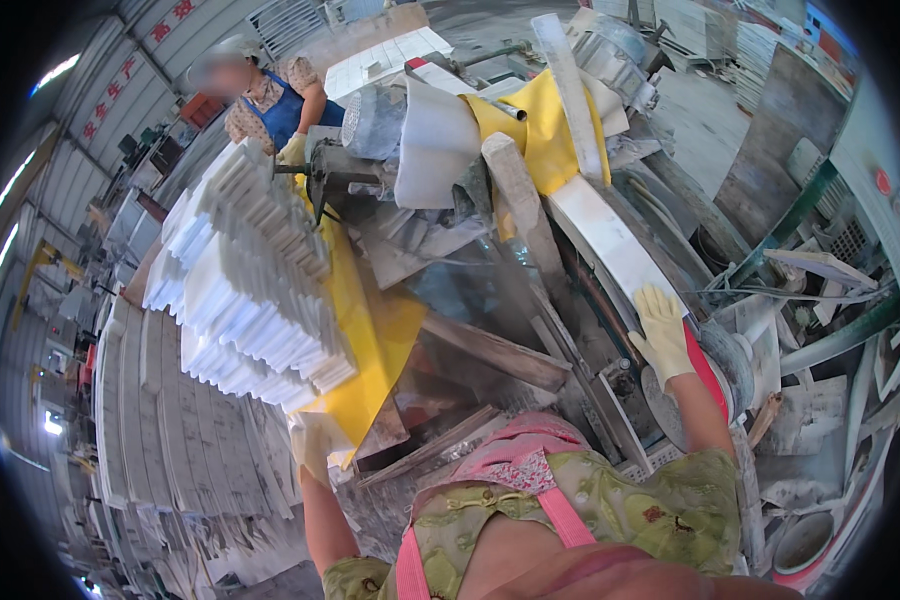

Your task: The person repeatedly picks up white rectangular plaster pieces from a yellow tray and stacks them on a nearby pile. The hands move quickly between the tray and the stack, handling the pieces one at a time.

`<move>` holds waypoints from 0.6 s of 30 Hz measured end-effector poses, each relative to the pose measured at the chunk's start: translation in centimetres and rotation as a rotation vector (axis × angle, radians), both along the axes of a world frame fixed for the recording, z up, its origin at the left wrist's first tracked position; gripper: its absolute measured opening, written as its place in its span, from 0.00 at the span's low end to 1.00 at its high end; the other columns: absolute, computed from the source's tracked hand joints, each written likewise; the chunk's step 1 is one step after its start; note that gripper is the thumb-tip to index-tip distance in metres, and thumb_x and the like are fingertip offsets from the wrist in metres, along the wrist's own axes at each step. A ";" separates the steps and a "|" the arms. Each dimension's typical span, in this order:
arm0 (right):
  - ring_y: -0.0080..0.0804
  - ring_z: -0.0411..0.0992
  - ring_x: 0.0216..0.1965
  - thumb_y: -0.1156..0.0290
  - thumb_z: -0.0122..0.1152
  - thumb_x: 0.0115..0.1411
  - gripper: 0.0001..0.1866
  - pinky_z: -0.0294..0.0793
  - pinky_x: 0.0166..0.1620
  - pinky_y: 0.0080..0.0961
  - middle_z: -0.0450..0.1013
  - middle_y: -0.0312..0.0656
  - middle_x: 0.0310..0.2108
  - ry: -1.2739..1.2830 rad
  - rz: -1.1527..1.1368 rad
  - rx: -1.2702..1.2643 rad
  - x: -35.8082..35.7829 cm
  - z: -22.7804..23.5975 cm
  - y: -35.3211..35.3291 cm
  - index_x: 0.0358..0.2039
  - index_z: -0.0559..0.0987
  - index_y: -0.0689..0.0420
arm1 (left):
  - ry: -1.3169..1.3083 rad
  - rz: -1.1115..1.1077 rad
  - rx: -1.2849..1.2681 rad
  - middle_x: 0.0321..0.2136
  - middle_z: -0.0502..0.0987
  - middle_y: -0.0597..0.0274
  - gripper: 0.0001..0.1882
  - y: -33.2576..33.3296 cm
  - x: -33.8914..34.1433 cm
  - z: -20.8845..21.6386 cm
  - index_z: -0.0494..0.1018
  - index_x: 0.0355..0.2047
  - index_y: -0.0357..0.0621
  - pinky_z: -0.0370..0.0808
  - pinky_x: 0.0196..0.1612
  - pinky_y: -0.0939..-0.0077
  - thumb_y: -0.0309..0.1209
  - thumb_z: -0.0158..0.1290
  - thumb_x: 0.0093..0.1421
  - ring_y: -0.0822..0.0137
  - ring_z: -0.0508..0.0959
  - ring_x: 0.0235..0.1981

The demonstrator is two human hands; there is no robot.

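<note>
My right hand [660,332], in a pale yellow glove, lies with its fingers spread on the near end of a long white strip [610,235]. Whether this strip is a belt or a stone slab, I cannot tell. A red edge [705,370] shows beside that wrist. My left hand [311,447], gloved alike, is at the near end of a stack of white tiles [245,290], next to a yellow sheet [370,345]. Its fingers are partly hidden and blurred, so their grip is unclear. The tiles stand in several close, uneven rows.
Across the stack stands a co-worker in a blue apron [288,105], a gloved hand near its far end. A grey metal roller [370,120] and yellow cloth [535,125] are ahead. Wooden beams [500,350] cross the middle. Stone offcuts [810,430] crowd the right; long slabs [170,400] lie left.
</note>
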State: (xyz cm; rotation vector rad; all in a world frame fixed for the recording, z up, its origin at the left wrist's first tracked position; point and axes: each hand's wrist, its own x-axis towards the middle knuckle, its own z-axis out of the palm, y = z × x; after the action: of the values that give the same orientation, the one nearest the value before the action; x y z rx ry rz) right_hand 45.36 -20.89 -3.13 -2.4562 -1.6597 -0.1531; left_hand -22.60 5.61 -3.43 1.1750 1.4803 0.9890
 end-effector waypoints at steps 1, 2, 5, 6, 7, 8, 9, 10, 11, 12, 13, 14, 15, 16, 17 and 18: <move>0.50 0.53 0.73 0.62 0.70 0.55 0.43 0.49 0.74 0.49 0.59 0.53 0.71 0.004 -0.012 0.031 0.1 -0.1 0.5 0.69 0.64 0.59 | 0.007 0.017 0.037 0.40 0.78 0.55 0.22 -0.4 0.4 0.1 0.73 0.49 0.33 0.79 0.36 0.66 0.34 0.56 0.57 0.63 0.79 0.34; 0.50 0.53 0.73 0.63 0.69 0.56 0.42 0.49 0.74 0.49 0.59 0.53 0.71 0.022 -0.017 0.057 0.2 -0.1 0.5 0.69 0.64 0.60 | -0.019 0.085 0.005 0.38 0.78 0.56 0.21 -1.1 0.9 0.2 0.73 0.49 0.34 0.78 0.33 0.67 0.35 0.56 0.59 0.64 0.79 0.32; 0.51 0.55 0.73 0.62 0.64 0.60 0.36 0.49 0.74 0.48 0.61 0.55 0.70 0.202 0.158 0.098 1.8 0.9 -1.2 0.67 0.68 0.60 | -0.074 0.217 0.013 0.35 0.78 0.58 0.19 -1.7 2.8 0.9 0.73 0.49 0.36 0.76 0.27 0.70 0.36 0.56 0.63 0.66 0.79 0.29; 0.51 0.58 0.71 0.64 0.59 0.63 0.31 0.52 0.73 0.45 0.64 0.55 0.68 0.304 0.178 0.097 2.5 1.4 -2.4 0.65 0.71 0.59 | -0.034 0.202 0.004 0.35 0.78 0.58 0.19 -1.7 3.6 1.1 0.73 0.50 0.36 0.76 0.27 0.70 0.36 0.55 0.63 0.66 0.79 0.29; 0.50 0.60 0.70 0.67 0.57 0.63 0.30 0.54 0.72 0.44 0.65 0.54 0.67 0.309 0.162 0.064 3.1 1.8 -3.3 0.66 0.71 0.58 | 0.027 0.177 -0.011 0.35 0.78 0.58 0.20 -1.5 4.4 1.3 0.73 0.50 0.36 0.76 0.27 0.70 0.36 0.55 0.63 0.66 0.79 0.29; 0.50 0.60 0.70 0.70 0.57 0.62 0.29 0.55 0.72 0.44 0.66 0.53 0.67 0.234 0.144 0.071 3.3 2.2 -4.6 0.65 0.71 0.59 | 0.086 0.153 -0.024 0.35 0.78 0.57 0.20 -1.3 5.1 1.6 0.73 0.50 0.35 0.76 0.27 0.70 0.37 0.55 0.63 0.66 0.79 0.29; 0.49 0.60 0.69 0.71 0.59 0.59 0.31 0.56 0.72 0.43 0.66 0.51 0.67 0.198 0.155 0.091 3.6 2.6 -5.3 0.65 0.71 0.59 | 0.146 0.141 -0.037 0.35 0.78 0.57 0.20 -1.3 5.7 1.8 0.73 0.50 0.35 0.77 0.27 0.70 0.37 0.55 0.63 0.66 0.79 0.29; 0.48 0.59 0.70 0.72 0.63 0.55 0.35 0.56 0.72 0.43 0.64 0.50 0.68 0.199 0.197 0.043 3.6 3.0 -6.0 0.66 0.69 0.58 | 0.194 0.140 -0.051 0.36 0.78 0.57 0.20 -1.4 6.1 2.1 0.73 0.50 0.35 0.77 0.27 0.70 0.37 0.55 0.63 0.66 0.79 0.29; 0.47 0.58 0.71 0.72 0.65 0.54 0.37 0.55 0.72 0.45 0.63 0.49 0.68 0.139 0.162 -0.035 3.2 3.1 -6.2 0.66 0.68 0.57 | 0.225 0.135 -0.057 0.36 0.78 0.57 0.20 -1.6 6.3 2.4 0.73 0.50 0.35 0.77 0.27 0.70 0.37 0.55 0.64 0.65 0.79 0.30; 0.46 0.56 0.72 0.72 0.66 0.52 0.39 0.54 0.72 0.46 0.62 0.48 0.69 0.069 0.205 0.009 2.9 3.2 -6.1 0.66 0.68 0.56 | 0.244 0.137 -0.060 0.36 0.78 0.57 0.20 -1.8 6.5 2.6 0.73 0.50 0.35 0.77 0.27 0.70 0.38 0.55 0.64 0.65 0.79 0.30; 0.46 0.55 0.72 0.72 0.67 0.51 0.40 0.53 0.72 0.47 0.61 0.48 0.69 0.043 0.141 -0.062 2.6 3.1 -5.8 0.67 0.67 0.55 | 0.263 0.139 -0.072 0.36 0.78 0.56 0.21 -1.9 6.5 2.7 0.73 0.50 0.35 0.77 0.27 0.70 0.38 0.55 0.64 0.65 0.80 0.30; 0.45 0.54 0.73 0.72 0.68 0.50 0.41 0.52 0.73 0.48 0.60 0.48 0.70 0.017 0.116 -0.057 2.2 2.8 -5.1 0.67 0.67 0.55 | 0.275 0.132 -0.083 0.36 0.79 0.56 0.21 -2.1 6.6 2.8 0.73 0.51 0.35 0.77 0.28 0.70 0.38 0.55 0.64 0.65 0.80 0.30; 0.45 0.53 0.73 0.72 0.68 0.49 0.42 0.51 0.73 0.50 0.59 0.47 0.71 -0.011 0.089 -0.048 2.2 2.7 -4.5 0.67 0.66 0.54 | 0.286 0.125 -0.092 0.37 0.79 0.56 0.21 -2.1 6.8 2.9 0.73 0.51 0.35 0.77 0.28 0.70 0.38 0.55 0.64 0.65 0.80 0.30; 0.44 0.53 0.74 0.71 0.69 0.49 0.43 0.51 0.73 0.50 0.59 0.47 0.71 -0.041 0.057 -0.088 2.2 2.4 -3.9 0.68 0.65 0.53 | 0.298 0.127 -0.097 0.37 0.79 0.56 0.21 -2.3 6.8 3.0 0.73 0.51 0.35 0.77 0.28 0.70 0.39 0.54 0.64 0.65 0.80 0.31; 0.44 0.52 0.74 0.71 0.69 0.49 0.44 0.50 0.73 0.50 0.59 0.46 0.71 -0.070 0.028 -0.128 2.3 2.0 -3.0 0.69 0.65 0.52 | 0.309 0.118 -0.100 0.37 0.79 0.56 0.21 -2.3 7.1 3.0 0.73 0.51 0.35 0.77 0.28 0.70 0.39 0.54 0.64 0.65 0.80 0.31; 0.43 0.52 0.74 0.71 0.69 0.49 0.45 0.50 0.74 0.50 0.58 0.46 0.71 -0.098 0.001 -0.166 2.4 1.6 -2.6 0.69 0.64 0.52 | 0.317 0.121 -0.102 0.37 0.79 0.55 0.21 -2.4 7.1 3.1 0.72 0.51 0.35 0.78 0.28 0.70 0.39 0.54 0.65 0.65 0.80 0.31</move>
State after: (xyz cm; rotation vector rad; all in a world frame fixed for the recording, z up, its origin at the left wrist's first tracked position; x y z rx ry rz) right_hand 47.79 -23.50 -1.50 -2.6068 -1.7806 -0.1433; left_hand -15.49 3.17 -0.35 1.2198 1.8486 0.8216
